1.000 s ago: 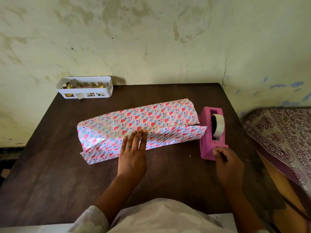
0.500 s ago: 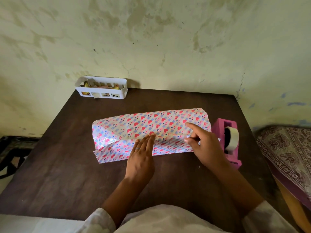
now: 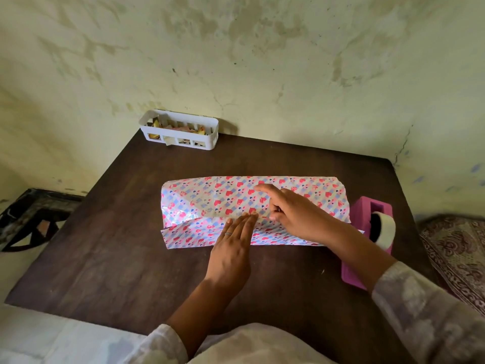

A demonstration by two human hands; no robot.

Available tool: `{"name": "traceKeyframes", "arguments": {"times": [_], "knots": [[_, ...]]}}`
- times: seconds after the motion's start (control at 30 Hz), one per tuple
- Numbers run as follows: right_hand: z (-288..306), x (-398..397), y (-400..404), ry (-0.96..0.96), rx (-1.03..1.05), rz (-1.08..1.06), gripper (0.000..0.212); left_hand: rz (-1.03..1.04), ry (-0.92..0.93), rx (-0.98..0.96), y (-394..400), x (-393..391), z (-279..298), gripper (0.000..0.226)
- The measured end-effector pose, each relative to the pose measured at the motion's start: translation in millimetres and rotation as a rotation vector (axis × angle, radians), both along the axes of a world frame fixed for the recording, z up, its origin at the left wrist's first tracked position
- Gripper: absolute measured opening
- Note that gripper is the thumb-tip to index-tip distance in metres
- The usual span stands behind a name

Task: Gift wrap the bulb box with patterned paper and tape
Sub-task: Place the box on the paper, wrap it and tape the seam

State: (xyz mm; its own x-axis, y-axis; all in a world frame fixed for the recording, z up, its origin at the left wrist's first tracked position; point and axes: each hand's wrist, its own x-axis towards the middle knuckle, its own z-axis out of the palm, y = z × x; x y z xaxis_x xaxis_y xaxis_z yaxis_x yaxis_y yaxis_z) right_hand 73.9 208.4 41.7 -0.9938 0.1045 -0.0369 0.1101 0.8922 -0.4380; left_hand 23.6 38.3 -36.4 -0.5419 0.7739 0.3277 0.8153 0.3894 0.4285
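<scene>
Currently the patterned paper (image 3: pixel 252 198) wraps the box mid-tabletop; left hand (image 3: pixel 232 248) lies flat, straight fingers pressing the seam at the near flap. Right hand (image 3: pixel 296 214) is over the paper beside it, index finger out, other fingers curled, thumb at the seam. Pink tape dispenser (image 3: pixel 367 243) sits at the right edge, white basket (image 3: pixel 181 132) at the far edge.
</scene>
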Motion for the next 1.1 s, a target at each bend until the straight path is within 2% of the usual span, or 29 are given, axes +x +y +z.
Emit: {"name": "traceKeyframes", "arguments": {"times": [0.2,0.4,0.6,0.87,1.03,1.1], "knots": [[-4,-10,-6,-0.036,0.228,0.098,0.076,0.016,0.005,-0.015,2,0,-2,0.075],[1,-9,-12,0.014,0.411,0.161,0.065,0.009,0.007,-0.017,1,1,2,0.078],[-3,-8,-15,0.045,0.614,0.162,0.062,0.011,0.006,-0.03,2,1,1,0.078],[-12,-6,-23,0.054,0.616,0.037,0.062,0.001,-0.012,-0.037,0,0,2,0.08],[-8,-7,-14,0.022,0.653,-0.084,0.077,-0.012,-0.025,-0.027,-1,0,0,0.079],[-8,-9,-6,0.028,0.598,-0.137,0.082,-0.01,-0.025,-0.016,-1,-1,0,0.077]]}}
